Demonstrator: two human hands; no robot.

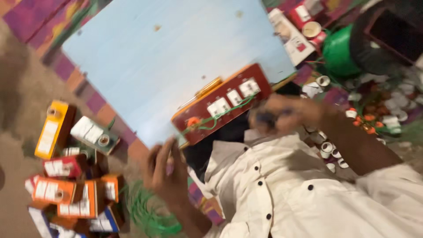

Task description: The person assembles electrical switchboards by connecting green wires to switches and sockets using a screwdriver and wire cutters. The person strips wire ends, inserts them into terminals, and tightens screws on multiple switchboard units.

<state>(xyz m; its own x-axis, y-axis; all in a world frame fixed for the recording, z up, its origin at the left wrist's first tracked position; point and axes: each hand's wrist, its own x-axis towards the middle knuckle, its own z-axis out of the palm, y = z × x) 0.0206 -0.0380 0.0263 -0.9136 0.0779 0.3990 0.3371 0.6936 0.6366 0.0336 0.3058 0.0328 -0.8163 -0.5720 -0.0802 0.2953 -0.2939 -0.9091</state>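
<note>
We see the left hand (pixel 167 169) open-fingered below the red switch board (pixel 222 103) — the right hand (pixel 282 115), blurred, seems clenched on a dark tool (pixel 266 118) beside its green wires (pixel 211 121).

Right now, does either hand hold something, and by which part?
The right hand grips a small dark object, too blurred to identify. The left hand touches the dark red wooden switch board near its lower corner.

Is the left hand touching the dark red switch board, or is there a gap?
Cannot tell. In the head view the left hand is blurred just below the corner of the dark red switch board, so neither contact nor gap shows plainly.
</note>
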